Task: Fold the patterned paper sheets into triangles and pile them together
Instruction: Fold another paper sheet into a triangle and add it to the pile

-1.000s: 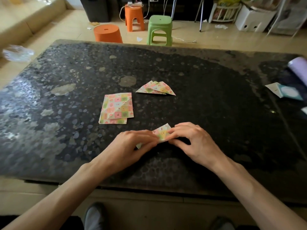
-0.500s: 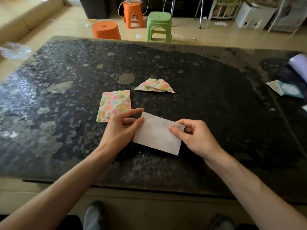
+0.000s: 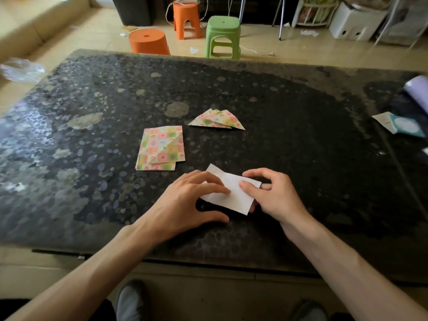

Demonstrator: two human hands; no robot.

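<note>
Patterned sheet [image 3: 234,201] in work lies white side up near the middle of the near edge of the surface [image 3: 301,135], its print hidden underneath, directly between the two hands. It shows as a slanted oblong whose longer run goes from hand to hand, the left end a little farther from the near edge than the right end. The left hand [image 3: 185,202] comes onto it from the left with its grip spread: straight fingers lie flat on the left part of the paper and press it down, while the thumb rests on the bare surface just nearer than the sheet. The right hand [image 3: 278,198] has the right end, its grip pinching the paper with the thumb on top and the fingers curled beneath, so this end looks slightly raised off the surface. Both hands are equally close; neither has to reach. Judging by this hold, the fold is only starting: the pinched right end is the free one, and the likely move is to carry its corner across toward the corner under the left fingers, which would then pin the meeting corners. The stack of unfolded sheets [image 3: 161,147] lies just beyond and to the left, apart from the sheet. The pile of folded triangles [image 3: 216,120] lies farther toward the far edge, so a finished triangle would travel almost straight away from the person to join it.
</note>
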